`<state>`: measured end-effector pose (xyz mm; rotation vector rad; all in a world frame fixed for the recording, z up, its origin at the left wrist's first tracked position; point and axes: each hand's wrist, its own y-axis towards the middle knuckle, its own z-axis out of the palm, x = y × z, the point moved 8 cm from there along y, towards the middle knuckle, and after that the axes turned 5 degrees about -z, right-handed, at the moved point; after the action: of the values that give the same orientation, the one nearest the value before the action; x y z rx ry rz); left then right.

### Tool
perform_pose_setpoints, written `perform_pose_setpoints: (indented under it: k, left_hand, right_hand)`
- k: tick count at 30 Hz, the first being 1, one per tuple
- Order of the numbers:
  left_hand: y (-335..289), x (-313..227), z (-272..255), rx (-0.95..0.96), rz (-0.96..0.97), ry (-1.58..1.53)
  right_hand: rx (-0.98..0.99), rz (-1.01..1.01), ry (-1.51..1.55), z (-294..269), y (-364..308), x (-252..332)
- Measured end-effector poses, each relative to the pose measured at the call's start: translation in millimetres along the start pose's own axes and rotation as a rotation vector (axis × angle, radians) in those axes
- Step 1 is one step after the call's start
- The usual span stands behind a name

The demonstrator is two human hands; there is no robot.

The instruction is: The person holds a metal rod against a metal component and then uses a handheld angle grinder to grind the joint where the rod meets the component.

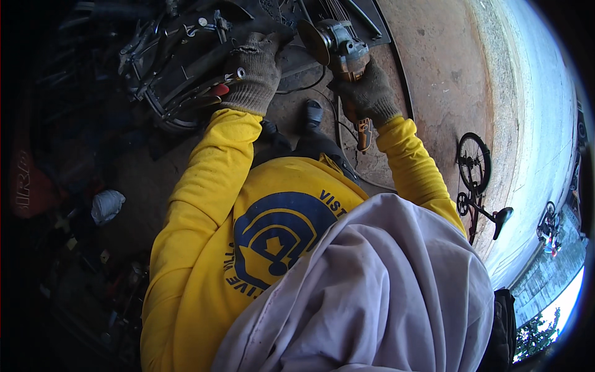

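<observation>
My right hand point(372, 93), in a grey-brown work glove, is wrapped round the body of an angle grinder point(348, 54). Its round disc point(314, 42) faces left, and its orange and black rear end point(364, 135) sticks out below the hand. My left hand point(253, 77), gloved alike, bends over the near side of a dark flat piece point(291, 59). Its fingertips are hidden, so what they grip does not show. Beside the left wrist lie a red-handled tool point(218, 90) and a tool with a round metal end point(240, 73).
At the left stands a bent metal frame point(152, 77) with several tools on it. A cable point(338, 118) runs down to the concrete floor point(434, 68) near my feet. On the right are a bicycle point(474, 167) and its saddle; a white bag point(107, 206) lies at the left.
</observation>
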<state>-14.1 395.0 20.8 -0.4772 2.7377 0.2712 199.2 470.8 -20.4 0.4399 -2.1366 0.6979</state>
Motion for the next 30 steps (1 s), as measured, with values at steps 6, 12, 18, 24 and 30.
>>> perform_pose_setpoints:
  k: [6, 12, 18, 24, 30]
  left_hand:
    - [0, -5, -3, 0.038, -0.041, 0.030]
    - [0, -3, -1, -0.012, 0.007, 0.006]
    - [2, -3, 0, 0.017, -0.003, 0.028]
    - [1, -3, 0, 0.065, -0.037, 0.082]
    - [0, 1, 4, 0.038, -0.036, 0.128]
  right_hand:
    - [0.002, -0.022, 0.023, 4, 3, -7]
    - [0.023, -0.031, 0.047, 2, 0, 1]
    - [-0.002, -0.035, 0.044, 3, 0, -2]
    - [-0.005, -0.033, 0.060, 3, 0, -2]
    - [-0.017, -0.036, 0.072, 5, 2, -6]
